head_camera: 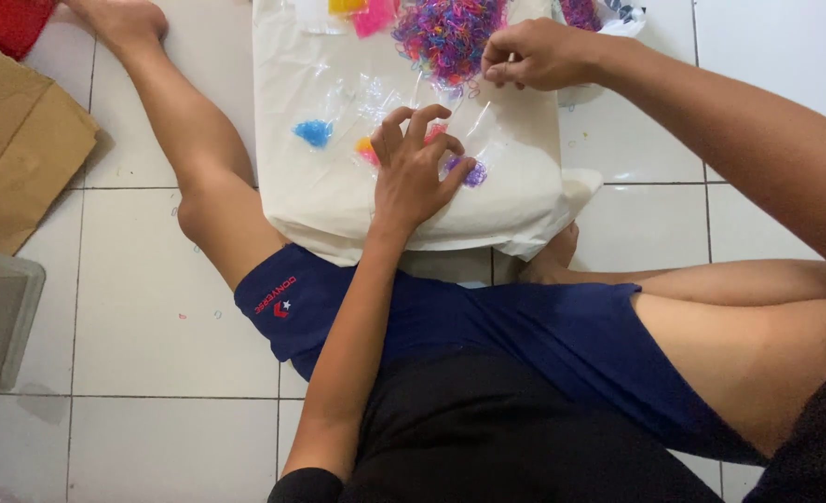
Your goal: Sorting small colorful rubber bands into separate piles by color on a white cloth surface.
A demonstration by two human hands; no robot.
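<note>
Left hand [413,168] spread flat, fingers open, pinning clear plastic bags [375,102] on cream cloth sheet [292,186] beside small purple band cluster [473,173]. Right hand [534,56] fingertips pinched at edge of multicoloured rubber-band heap [445,33], apparently picking bands; pinched item too small to tell.

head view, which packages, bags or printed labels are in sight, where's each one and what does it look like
Clear plastic bags: flat on the cream cloth, under the left hand.
Brown cardboard box: left edge, flattened.
Small red-and-white logo: on the navy shorts.
White printed bag: top edge, mostly cut off, beyond the right hand.
</note>
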